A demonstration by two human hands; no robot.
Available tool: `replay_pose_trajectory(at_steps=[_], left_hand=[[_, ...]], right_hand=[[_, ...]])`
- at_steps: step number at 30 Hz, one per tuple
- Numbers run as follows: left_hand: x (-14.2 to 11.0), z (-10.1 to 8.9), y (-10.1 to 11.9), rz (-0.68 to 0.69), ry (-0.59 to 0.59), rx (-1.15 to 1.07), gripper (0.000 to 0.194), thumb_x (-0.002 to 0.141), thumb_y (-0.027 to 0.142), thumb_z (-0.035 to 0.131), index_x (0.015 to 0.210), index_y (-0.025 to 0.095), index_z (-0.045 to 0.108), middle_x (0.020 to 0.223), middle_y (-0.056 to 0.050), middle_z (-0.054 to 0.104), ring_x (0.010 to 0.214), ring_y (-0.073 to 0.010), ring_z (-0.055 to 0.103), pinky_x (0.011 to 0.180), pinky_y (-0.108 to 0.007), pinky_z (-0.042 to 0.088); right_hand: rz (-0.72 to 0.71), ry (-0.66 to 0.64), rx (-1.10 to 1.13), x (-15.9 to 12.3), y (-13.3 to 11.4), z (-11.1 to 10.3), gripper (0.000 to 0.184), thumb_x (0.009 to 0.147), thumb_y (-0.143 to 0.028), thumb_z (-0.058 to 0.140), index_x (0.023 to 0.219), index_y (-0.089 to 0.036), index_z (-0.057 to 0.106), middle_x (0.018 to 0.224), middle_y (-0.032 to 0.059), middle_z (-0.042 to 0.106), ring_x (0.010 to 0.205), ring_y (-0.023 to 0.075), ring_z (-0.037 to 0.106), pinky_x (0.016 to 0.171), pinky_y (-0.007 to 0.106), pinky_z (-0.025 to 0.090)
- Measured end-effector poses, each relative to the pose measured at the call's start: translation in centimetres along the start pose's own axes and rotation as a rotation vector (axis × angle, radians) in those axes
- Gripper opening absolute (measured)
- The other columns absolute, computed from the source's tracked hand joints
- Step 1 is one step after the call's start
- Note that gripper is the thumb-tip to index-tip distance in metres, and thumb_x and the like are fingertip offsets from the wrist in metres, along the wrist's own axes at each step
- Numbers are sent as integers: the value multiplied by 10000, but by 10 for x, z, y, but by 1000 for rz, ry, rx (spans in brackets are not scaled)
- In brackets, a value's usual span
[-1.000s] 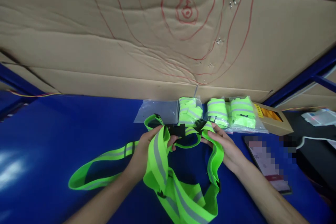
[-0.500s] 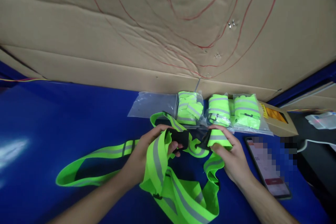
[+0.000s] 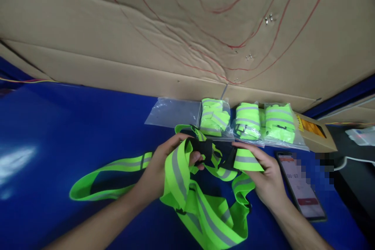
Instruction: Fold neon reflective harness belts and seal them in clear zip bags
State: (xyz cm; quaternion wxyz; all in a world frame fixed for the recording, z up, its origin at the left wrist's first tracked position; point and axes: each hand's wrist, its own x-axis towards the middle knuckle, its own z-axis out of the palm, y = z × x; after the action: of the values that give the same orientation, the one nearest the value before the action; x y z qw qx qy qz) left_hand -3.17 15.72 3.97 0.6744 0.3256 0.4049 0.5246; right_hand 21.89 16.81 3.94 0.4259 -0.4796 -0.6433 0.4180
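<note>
A neon green reflective strap [image 3: 215,226] with a grey stripe hangs in loops between my hands over the blue table. My left hand [image 3: 172,164] is closed on one end of it, at a black buckle half [image 3: 206,151]. With my right hand [image 3: 265,170] I pinch the other end, beside a second black buckle piece [image 3: 230,160]. The two buckle pieces face each other with a small gap between them. Another loop of the strap [image 3: 111,168] spreads out to the left, and my left forearm crosses in front of it.
Behind my hands lie several clear bags, one flat bag [image 3: 174,112] and others holding folded green straps [image 3: 215,117]. A phone [image 3: 301,187] rests at the right, near a cardboard box [image 3: 325,136]. A cardboard panel [image 3: 146,39] with red rings stands behind.
The view has shifted slightly, moving the scene down-left to right in the picture. My right thumb has slid behind the strap end, whose flap now shows more fully. Both hands keep their hold.
</note>
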Motion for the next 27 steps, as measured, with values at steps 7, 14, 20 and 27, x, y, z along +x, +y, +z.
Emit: replay_pose_trajectory(at_steps=[7,14,20,27], left_hand=[[-3,1,-3,-15,-16,52,308,763,308,880,945,211,651,789,-5,684,693,-162,711,672,-300,659],[-2,-6,0,-20,-129,196,325,750,320,880,958,209,656,819,-17,700,689,-183,716,633,-277,604],[-5,-8,-3,91,-187,524,262,811,325,816,1000,203,683,836,-20,707,726,-155,662,627,-217,526],[-7,-9,7,117,-189,548,266,782,319,832,983,203,704,841,-30,733,725,-181,693,629,-238,551]], right_hand=[[11,-46,16,0,0,5,389,844,-163,707,1196,-319,769,1155,-1,792,1011,221,762,834,265,604],[9,-111,-6,0,-6,5,391,825,-118,689,1158,-296,791,1080,1,811,926,207,777,792,253,605],[5,-225,24,-4,-4,11,426,819,-91,654,1179,-277,787,1130,23,802,1007,225,771,846,280,606],[106,-314,137,-4,-10,4,464,821,-241,786,1277,-303,730,1142,38,776,1011,232,754,858,291,593]])
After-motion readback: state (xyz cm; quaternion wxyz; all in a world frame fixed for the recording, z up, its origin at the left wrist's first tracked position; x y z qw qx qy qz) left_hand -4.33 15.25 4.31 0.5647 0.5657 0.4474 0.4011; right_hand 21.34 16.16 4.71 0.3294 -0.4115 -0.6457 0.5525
